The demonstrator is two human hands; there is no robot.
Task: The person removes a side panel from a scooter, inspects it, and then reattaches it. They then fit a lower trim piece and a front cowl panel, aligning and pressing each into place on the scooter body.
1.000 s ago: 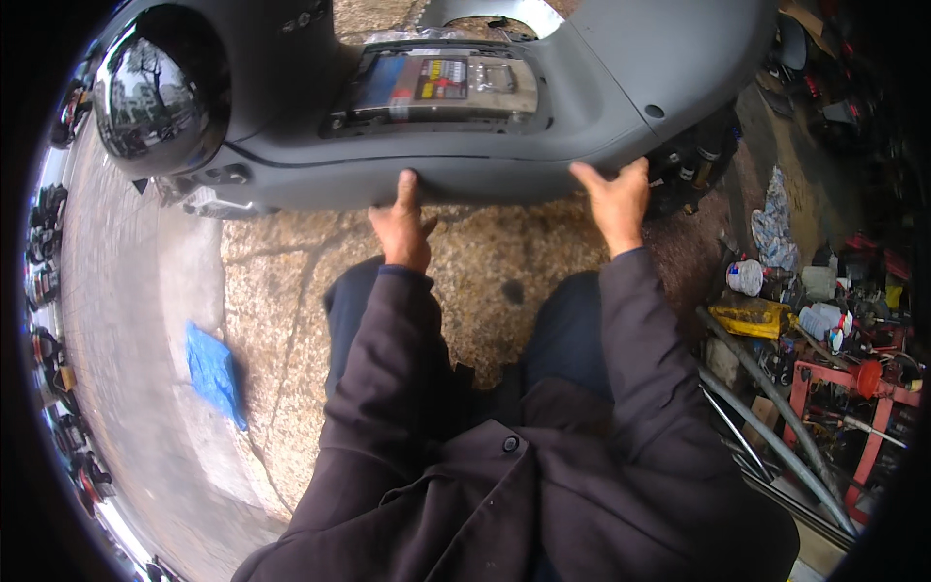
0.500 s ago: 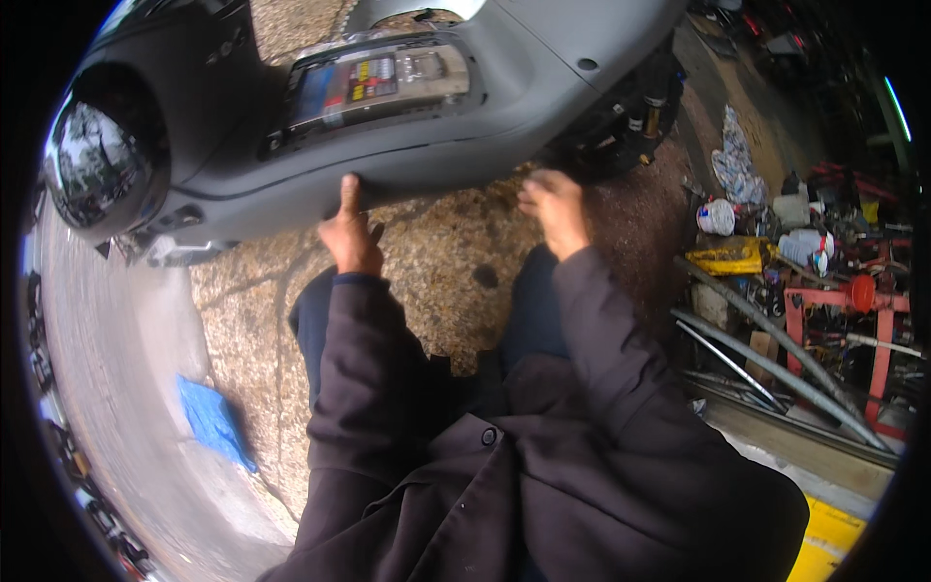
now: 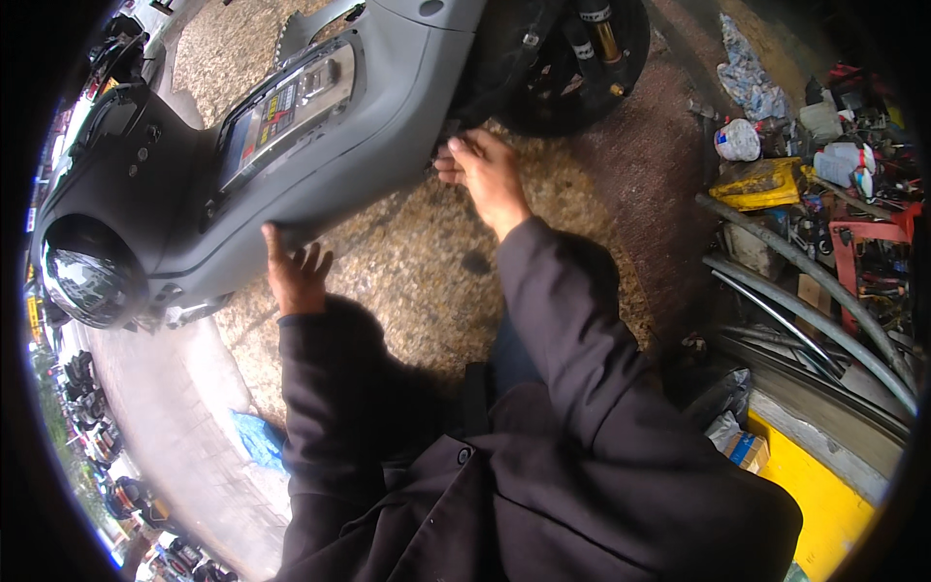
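A grey motor scooter stands across the upper left, with an open compartment in its footboard holding a battery with a printed label. Against the lower edge of the side panel, my left hand has its thumb raised on the grey surface and its fingers stretched apart. Further right, my right hand is at the rear end of that panel, near the dark parts ahead of the wheel. Its fingers are curled in, and whatever is between them is hidden.
Pebbled ground lies below the scooter. To the right are a white tub, a yellow case, grey pipes and a red metal frame. A blue sheet lies at the lower left. Parked motorbikes line the far left.
My view has turned, so the scooter appears tilted and further left. My right hand has come up to the panel's rear end from a spot apart from it. My left hand stays at the lower edge.
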